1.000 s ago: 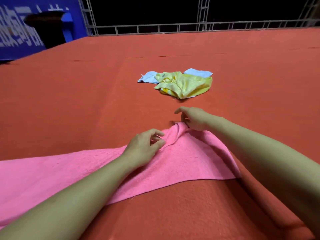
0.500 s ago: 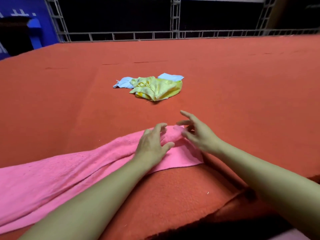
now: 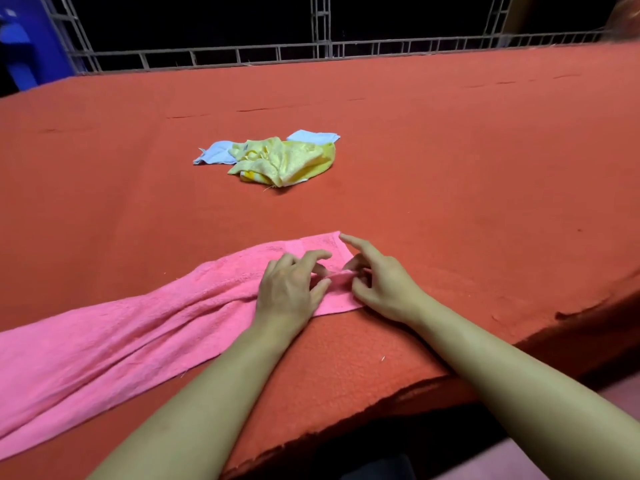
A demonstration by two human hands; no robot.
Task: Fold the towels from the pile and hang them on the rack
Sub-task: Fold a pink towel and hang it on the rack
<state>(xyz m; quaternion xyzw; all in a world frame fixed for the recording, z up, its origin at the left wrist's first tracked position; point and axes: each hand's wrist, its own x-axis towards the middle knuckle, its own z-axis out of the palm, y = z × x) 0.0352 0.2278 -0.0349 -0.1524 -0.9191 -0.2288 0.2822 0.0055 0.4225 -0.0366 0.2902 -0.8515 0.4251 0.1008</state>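
A long pink towel (image 3: 131,330) lies along the near part of the red table, folded lengthwise, its right end near the middle. My left hand (image 3: 289,289) rests on that end with curled fingers, thumb against a raised fold. My right hand (image 3: 377,282) pinches the same small fold from the right, its index finger stretched toward the towel's far corner. Farther back sits the pile: a crumpled yellow towel (image 3: 284,161) on top of a light blue towel (image 3: 216,152). No rack is in view.
The red felt-covered table (image 3: 467,174) stretches far back and to the right; its frayed front edge runs along the lower right. A metal truss frame (image 3: 322,46) stands behind the table. A blue object (image 3: 17,46) is at the far left.
The pink towel's right end has been narrowed and flattened. Both hands have come together on it and now pinch a small fold. The camera view has shifted right.
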